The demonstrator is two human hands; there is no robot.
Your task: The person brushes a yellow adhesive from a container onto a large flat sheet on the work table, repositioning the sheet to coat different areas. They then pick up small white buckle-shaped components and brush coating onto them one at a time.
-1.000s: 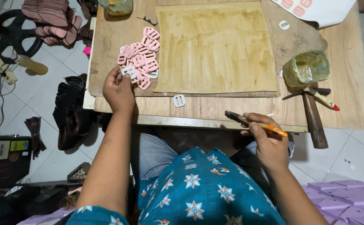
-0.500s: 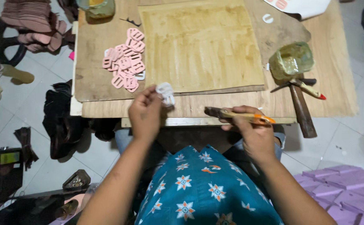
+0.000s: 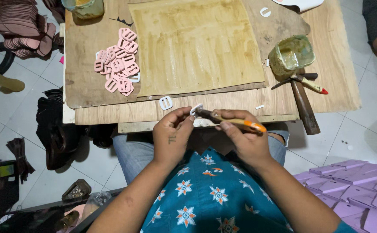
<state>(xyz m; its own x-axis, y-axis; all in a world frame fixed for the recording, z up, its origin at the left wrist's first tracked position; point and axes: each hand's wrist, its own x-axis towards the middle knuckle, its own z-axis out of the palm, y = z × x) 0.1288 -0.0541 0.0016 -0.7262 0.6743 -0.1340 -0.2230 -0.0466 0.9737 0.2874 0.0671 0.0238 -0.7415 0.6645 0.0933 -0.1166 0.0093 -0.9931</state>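
**Brushing a buckle at the tabletop's near edge**

The left hand pinches a white buckle just over the near edge of the tabletop. The right hand grips an orange-handled brush, its tip touching the buckle. Coating appears underway; it calls for steady strokes. Pink buckles lie farther in on the tabletop.

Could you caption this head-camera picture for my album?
Left hand holds a white buckle; right hand brushes it.
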